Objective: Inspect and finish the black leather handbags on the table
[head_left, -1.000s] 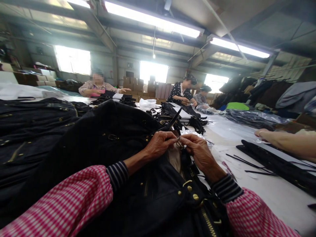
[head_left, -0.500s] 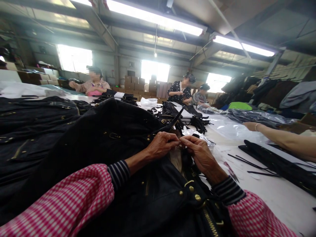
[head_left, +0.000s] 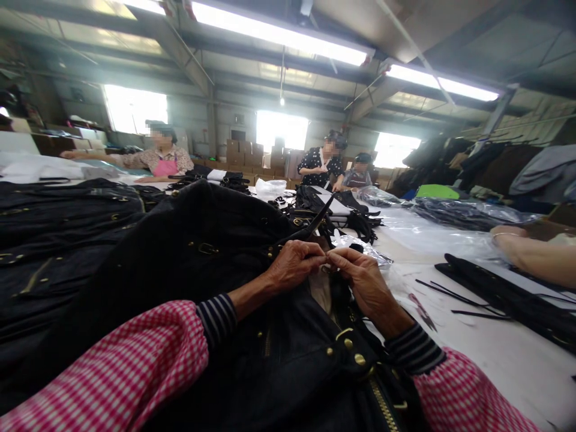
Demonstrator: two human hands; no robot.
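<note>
White surface (head_left: 495, 360) runs open at lower right, past the edge of the jacket (head_left: 216, 240). Mid-frame, left hand (head_left: 292, 267) and right hand (head_left: 362, 282) touch, fingers pinched shut on something tiny.

Black jacket (head_left: 216, 258): matt woven cloth, gold-tone shiny metal snaps (head_left: 354, 359) and zipper (head_left: 382, 408). Sleeves (head_left: 135, 366): pink-white gingham cloth over striped knit cuffs (head_left: 216, 315). Table (head_left: 508, 360): smooth, white, slightly glossy. Bags (head_left: 450, 213) at its far right edge: clear glossy plastic film.

My left hand (head_left: 294, 264) and right hand (head_left: 362, 279) meet fingertip to fingertip, pinched over the black jacket (head_left: 216, 252); pinched item too small for me to tell; a co-worker's hand (head_left: 508, 239) extends over the worktop (head_left: 495, 354), right.
</note>
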